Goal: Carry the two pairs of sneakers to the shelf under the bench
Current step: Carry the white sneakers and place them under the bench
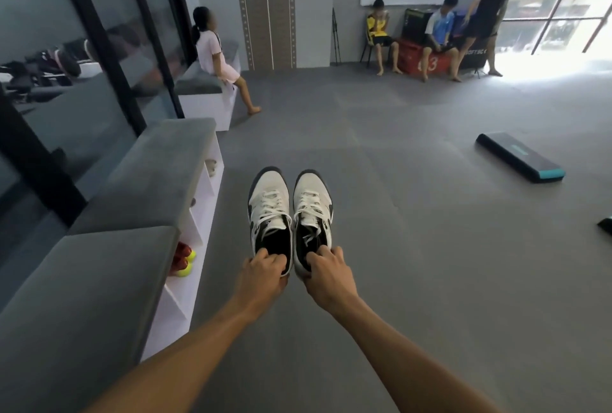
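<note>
I hold one pair of white-and-black sneakers side by side above the grey floor, toes pointing away from me. My left hand (261, 275) grips the heel of the left sneaker (270, 213). My right hand (328, 276) grips the heel of the right sneaker (313, 210). To my left runs the grey-cushioned bench (159, 177) with white shelf compartments (193, 233) under it. A red-and-yellow pair of shoes (183, 258) sits in the near compartment, and a pale shoe (211, 167) in a farther one. No second pair of sneakers is in view.
A black-and-teal step platform (520, 157) lies on the floor to the right, and a dark object (606, 225) pokes in at the right edge. A child sits on a farther bench (205, 94). Three people (440, 31) are by the back wall. Glass panels (66, 48) line the left.
</note>
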The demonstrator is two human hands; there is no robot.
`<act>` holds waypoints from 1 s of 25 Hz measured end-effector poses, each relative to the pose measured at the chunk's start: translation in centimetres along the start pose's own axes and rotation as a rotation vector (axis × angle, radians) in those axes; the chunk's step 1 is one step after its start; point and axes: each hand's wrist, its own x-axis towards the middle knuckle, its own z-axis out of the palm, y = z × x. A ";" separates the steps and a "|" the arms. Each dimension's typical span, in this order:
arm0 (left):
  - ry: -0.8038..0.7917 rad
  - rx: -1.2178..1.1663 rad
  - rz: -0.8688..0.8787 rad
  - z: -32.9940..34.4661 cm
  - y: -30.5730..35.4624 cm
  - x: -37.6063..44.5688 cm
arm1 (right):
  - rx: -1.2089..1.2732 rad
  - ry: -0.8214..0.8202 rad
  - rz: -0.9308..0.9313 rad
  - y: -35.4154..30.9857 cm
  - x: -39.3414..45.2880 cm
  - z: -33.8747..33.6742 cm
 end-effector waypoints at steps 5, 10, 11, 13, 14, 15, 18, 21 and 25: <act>0.030 0.004 0.005 6.5 -6.1 16.7 | -0.012 0.011 -0.014 5.4 17.8 0.0; 0.010 -0.004 0.013 10.4 -12.1 33.1 | 0.002 0.028 0.007 9.5 34.5 -1.1; 0.010 -0.010 0.017 11.1 -13.1 35.8 | 0.005 0.027 0.004 10.2 37.4 -1.3; 0.009 0.015 0.024 12.5 -15.3 42.2 | -0.008 0.027 -0.004 11.9 44.3 -1.7; 0.000 0.022 0.018 13.1 -16.4 45.4 | -0.006 0.032 -0.006 12.8 47.6 -1.8; -0.003 0.028 0.018 14.0 -17.6 48.8 | 0.005 0.037 -0.013 13.7 51.2 -2.0; 0.026 0.049 0.000 16.9 -20.7 58.4 | -0.003 0.044 -0.052 16.8 61.8 -2.4; 0.021 0.046 -0.013 19.4 -23.8 67.3 | 0.004 0.017 -0.077 19.5 71.6 -3.2; 0.030 0.036 -0.042 23.5 -28.9 78.9 | -0.009 -0.013 -0.103 22.3 84.9 -3.5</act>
